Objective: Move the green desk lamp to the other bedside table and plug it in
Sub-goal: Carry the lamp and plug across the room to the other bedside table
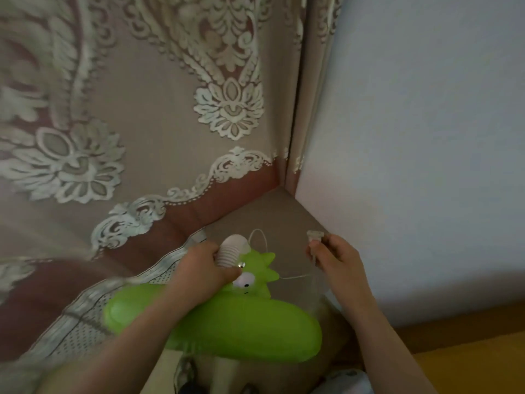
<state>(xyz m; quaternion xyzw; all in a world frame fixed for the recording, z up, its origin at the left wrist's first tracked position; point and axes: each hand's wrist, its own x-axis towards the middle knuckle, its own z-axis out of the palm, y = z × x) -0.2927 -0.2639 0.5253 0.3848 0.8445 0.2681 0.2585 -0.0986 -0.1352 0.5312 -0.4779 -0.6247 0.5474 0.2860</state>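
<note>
Low in the middle of the frame, the glossy green plastic desk lamp with a cartoon face and spiky crest (227,322) sits with its long oval shade running from lower left toward lower right. The left hand (199,268) is clenched around the white ribbed flexible neck of the lamp (230,251), just above the face. To the right, the right hand (332,257) pinches the small white plug (315,237) between its fingertips, prongs apparently pointing up and left, though blur hides the detail. A thin white cord (264,240) loops from the lamp's back across to that hand. The plug lies nearer the pale blue wall (426,137) filling the right side than the patterned beige curtain (142,109) on the left. No socket is visible, so the right hand would likely have to carry the plug beyond what shows here.
</note>
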